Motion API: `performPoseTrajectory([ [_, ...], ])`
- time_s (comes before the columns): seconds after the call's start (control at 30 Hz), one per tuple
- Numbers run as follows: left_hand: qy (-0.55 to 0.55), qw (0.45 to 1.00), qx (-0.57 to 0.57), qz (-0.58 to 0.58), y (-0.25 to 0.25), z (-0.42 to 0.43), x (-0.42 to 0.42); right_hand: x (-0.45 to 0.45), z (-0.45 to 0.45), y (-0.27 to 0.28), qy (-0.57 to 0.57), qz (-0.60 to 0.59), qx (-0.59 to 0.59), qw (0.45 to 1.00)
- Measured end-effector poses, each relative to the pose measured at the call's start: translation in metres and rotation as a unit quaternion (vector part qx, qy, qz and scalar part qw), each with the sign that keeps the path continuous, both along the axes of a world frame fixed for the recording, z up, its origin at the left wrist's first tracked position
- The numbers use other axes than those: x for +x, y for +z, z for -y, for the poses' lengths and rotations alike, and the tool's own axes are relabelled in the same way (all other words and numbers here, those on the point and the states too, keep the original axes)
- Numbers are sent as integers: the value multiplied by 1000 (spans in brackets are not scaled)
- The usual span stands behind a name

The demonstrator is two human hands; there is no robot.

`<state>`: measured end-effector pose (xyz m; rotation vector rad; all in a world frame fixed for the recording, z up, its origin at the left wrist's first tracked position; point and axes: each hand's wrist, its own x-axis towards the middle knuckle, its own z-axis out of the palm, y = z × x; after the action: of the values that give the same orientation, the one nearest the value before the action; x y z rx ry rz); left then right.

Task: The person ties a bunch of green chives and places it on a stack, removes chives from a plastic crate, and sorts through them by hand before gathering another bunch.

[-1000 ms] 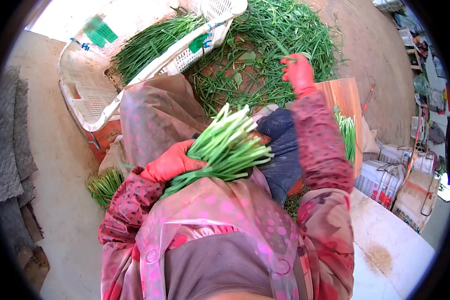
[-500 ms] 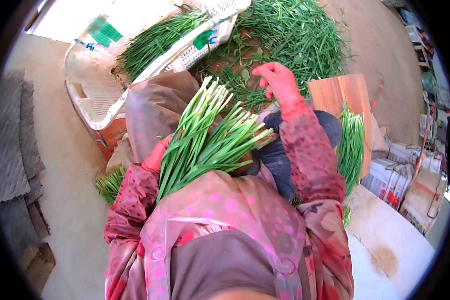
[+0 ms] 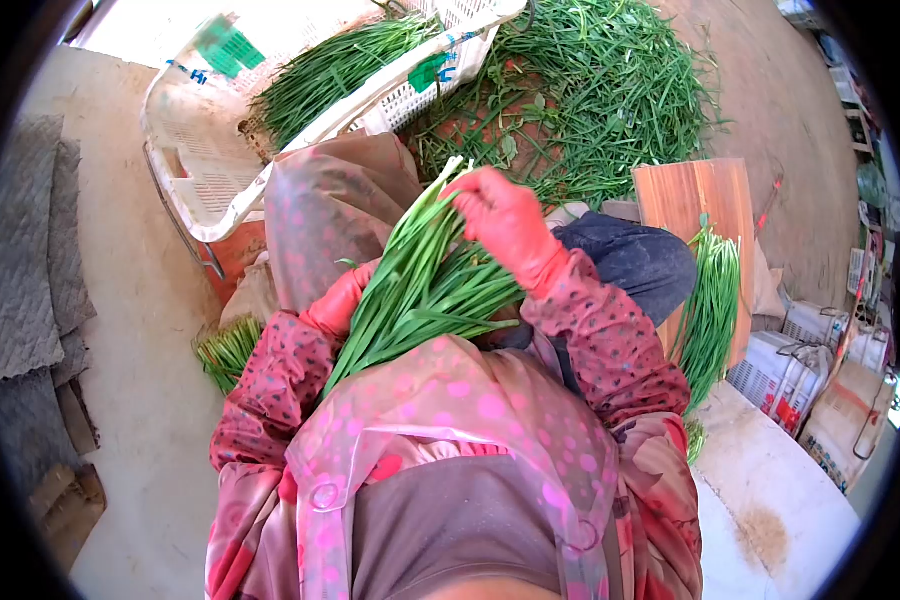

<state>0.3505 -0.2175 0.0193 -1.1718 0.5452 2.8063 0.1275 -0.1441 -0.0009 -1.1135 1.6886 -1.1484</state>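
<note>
A bunch of green stalks with pale ends (image 3: 410,290) lies across my lap, its pale tips pointing away from me. My left hand (image 3: 342,298), in a red glove, is wrapped round the bunch from the left, with its fingers partly hidden behind the stalks. At the upper end of the bunch is my right hand (image 3: 505,222), also red-gloved, its fingers bent and pinching at the stalks near the pale tips. The right hand covers some of the tips.
A white plastic basket (image 3: 205,190) with green stalks stands at the upper left. Loose greens (image 3: 620,100) cover the floor ahead. On the right, another bunch (image 3: 710,300) rests against a wooden board (image 3: 685,195). White crates (image 3: 775,370) stand farther right.
My right hand has come down and left from above the loose greens to the pale ends of the bunch. The held stalks, spread out before, are now partly behind it.
</note>
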Motion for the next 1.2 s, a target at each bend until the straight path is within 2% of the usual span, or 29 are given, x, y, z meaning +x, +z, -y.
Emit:
performPoseTrajectory([
  [0.03,-26,999,-38,0,-1,-1,0,-8,2,-9,-61,-120,-19,991],
  [0.07,-16,999,39,14,0,0,-2,-19,4,-6,-114,-75,8,991],
  [0.17,-45,999,-3,-21,-7,-1,0,-80,6,-15,-279,106,39,954],
  [0.23,-51,998,-32,-33,-4,-1,-2,-130,-4,-20,-390,126,-12,912],
  [0.3,-6,998,48,32,-2,-1,-4,-195,-23,-44,-476,276,-116,827],
  [0.33,2,998,57,20,5,-3,-10,-204,-27,-39,-474,275,-115,829],
  [0.4,0,998,53,26,3,-2,-9,-208,-29,-3,-478,163,-37,862],
  [0.47,-7,998,50,33,-2,-1,-8,-170,-16,30,-291,78,37,953],
  [0.5,-18,998,46,36,-6,-1,-7,-134,-9,46,-198,69,27,977],
  [0.53,-29,998,40,38,-7,0,-6,-101,-2,39,-139,146,-65,977],
  [0.57,-30,998,40,40,-3,1,-8,-69,-2,45,-42,-31,-10,999],
  [0.6,-43,998,45,16,4,2,-9,-47,3,46,74,-182,-81,977],
  [0.63,-56,997,51,-7,8,3,-10,-30,8,45,186,-326,-148,915],
  [0.67,-58,997,51,-5,6,2,-9,-13,12,34,207,-344,-152,903],
  [0.7,-74,997,-27,3,2,1,-6,-2,13,21,228,-361,-155,891],
  [0.73,-89,991,-104,10,-2,0,-4,-2,17,13,222,-344,-146,901],
  [0.77,-90,990,-104,9,-8,1,-1,-7,20,3,221,-344,-145,901],
  [0.8,-116,985,-125,2,-15,5,3,-14,23,-7,232,-189,-112,948],
  [0.83,-142,979,-142,-7,-19,6,4,-19,22,-15,235,-28,-74,969],
  [0.87,-135,987,-92,1,-18,3,0,-22,19,-8,208,-16,-88,974],
  [0.9,-140,986,-89,-4,-9,3,-4,-28,17,-6,203,-20,-84,975],
  [0.97,-136,987,-82,-21,9,1,-10,-47,17,-4,61,131,-18,989],
  [1.03,-130,988,-78,-23,2,0,-7,-89,16,3,-109,166,56,979],
  [1.1,-144,981,-126,-12,-9,6,3,-142,0,-32,-208,158,77,962],
  [1.13,-104,987,-122,-19,-3,3,1,-162,-18,-37,-164,19,154,974],
  [1.17,-106,986,-125,-20,1,4,2,-173,-27,-39,-117,-119,228,959],
  [1.2,-85,986,-143,-19,6,4,3,-163,-30,-23,-118,-119,227,959],
])
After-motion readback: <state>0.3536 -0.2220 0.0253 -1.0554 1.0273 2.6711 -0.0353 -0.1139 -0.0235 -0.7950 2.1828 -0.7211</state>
